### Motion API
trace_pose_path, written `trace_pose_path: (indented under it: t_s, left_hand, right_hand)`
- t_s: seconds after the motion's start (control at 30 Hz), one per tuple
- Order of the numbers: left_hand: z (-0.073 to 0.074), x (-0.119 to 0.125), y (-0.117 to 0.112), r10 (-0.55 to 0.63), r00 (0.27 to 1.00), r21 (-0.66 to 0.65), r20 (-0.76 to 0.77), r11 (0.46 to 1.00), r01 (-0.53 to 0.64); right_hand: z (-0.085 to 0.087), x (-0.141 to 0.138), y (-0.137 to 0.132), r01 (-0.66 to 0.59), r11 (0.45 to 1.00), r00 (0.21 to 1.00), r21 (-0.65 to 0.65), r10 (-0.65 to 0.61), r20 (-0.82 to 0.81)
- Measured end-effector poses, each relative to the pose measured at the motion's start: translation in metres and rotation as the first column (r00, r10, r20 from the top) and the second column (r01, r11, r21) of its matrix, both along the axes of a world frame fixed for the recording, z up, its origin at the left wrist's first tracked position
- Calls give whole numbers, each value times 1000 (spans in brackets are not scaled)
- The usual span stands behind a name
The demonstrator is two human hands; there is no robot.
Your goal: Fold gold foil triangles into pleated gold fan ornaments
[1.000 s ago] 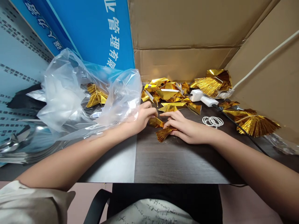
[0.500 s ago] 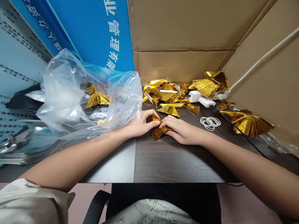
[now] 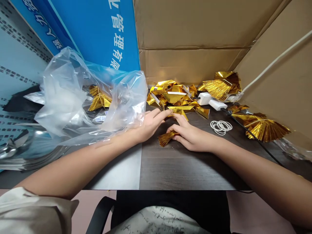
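Head view. We look down on a small pleated gold-foil fan [image 3: 166,139] lying on a dark wood-grain tabletop [image 3: 185,169], its narrow end gathered under the right hand [image 3: 192,138]. The right hand's fingers [image 3: 177,136] curl closed over that narrow end, and the thumb sits beneath it (the exact grip is partly hidden), so we read the fan as held. The left hand [image 3: 151,125] lies open and flat just left of and above the fan, fingers extended and holding nothing; its fingertips [image 3: 168,111] stop just beside a folded gold-foil triangle [image 3: 179,111].

Beyond the fan we see a heap of folded gold-foil pieces [image 3: 172,97]. Farther right of the fan lie a white charger [image 3: 216,104] and a loop of white elastic bands [image 3: 221,127], with two larger gold fans [image 3: 265,129] [image 3: 219,87] well apart from it. Left of the fan, a crumpled clear plastic bag [image 3: 73,97] partly covers another gold-foil piece [image 3: 98,101]. Behind the fan stands a cardboard panel [image 3: 190,32].
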State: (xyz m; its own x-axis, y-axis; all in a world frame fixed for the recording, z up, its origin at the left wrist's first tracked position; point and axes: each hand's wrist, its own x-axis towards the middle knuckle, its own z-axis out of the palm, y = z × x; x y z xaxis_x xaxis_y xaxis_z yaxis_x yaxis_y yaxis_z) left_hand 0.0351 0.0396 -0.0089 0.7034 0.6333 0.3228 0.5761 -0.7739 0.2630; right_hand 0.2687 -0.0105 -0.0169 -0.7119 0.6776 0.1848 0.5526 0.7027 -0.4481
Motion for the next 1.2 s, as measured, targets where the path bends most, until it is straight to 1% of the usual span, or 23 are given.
trace_pose_path:
  t_s: [0.1,0.17,0.23,0.4,0.43,0.5,0.57,0.63,0.73,0.83,0.9,0.93,1.0,1.07,1.13,1.2]
  left_hand:
    - [1,4,-2,-38,999,-53,1,998,38]
    - [1,5,-5,-21,999,-119,49,993,26]
    - [2,6,-9,1,994,-197,114,980,22]
    - [5,4,-12,-76,966,-341,247,927,159]
    - [6,2,-11,-65,966,-373,249,914,158]
    - [8,0,-8,-14,976,-424,219,899,108]
    - [8,-1,-5,29,979,-434,204,899,64]
    - [7,0,-4,45,974,-410,223,911,52]
    - [5,4,-6,16,974,-388,227,919,75]
    - [6,7,-8,9,979,-408,203,910,76]
    - [7,6,-9,7,975,-448,222,889,95]
    - [8,5,-9,-2,970,-477,244,871,122]
    - [10,3,-8,-12,954,-544,300,819,182]
    - [9,1,-6,-4,943,-591,334,778,213]
    - [6,-1,-4,16,939,-618,344,757,213]
    - [3,-1,-2,48,935,-630,353,751,199]
  right_hand:
    - [1,0,-1,11,999,1000,48,-12,13]
    - [1,-1,0,-17,998,1000,63,17,5]
    - [0,-1,1,-48,998,999,51,49,-16]
    - [-2,1,6,-40,999,998,3,40,-53]
    - [-2,3,7,-33,999,998,4,33,-55]
    - [-2,6,8,-25,1000,998,11,25,-57]
    - [-1,9,9,-19,1000,998,18,20,-56]
    - [-1,9,10,-12,1000,998,26,14,-55]
    - [0,6,8,-22,999,997,32,24,-68]
    - [-1,3,7,-40,999,997,-7,39,-66]
    - [-2,1,7,-44,999,998,-24,42,-49]
    - [-2,1,7,-48,999,998,-20,47,-44]
    - [-4,2,7,-62,998,997,0,62,-50]
    - [-5,3,8,-69,997,995,22,70,-77]
    - [-7,3,7,-62,998,993,30,65,-94]
    - [-9,4,7,-46,998,995,30,49,-91]
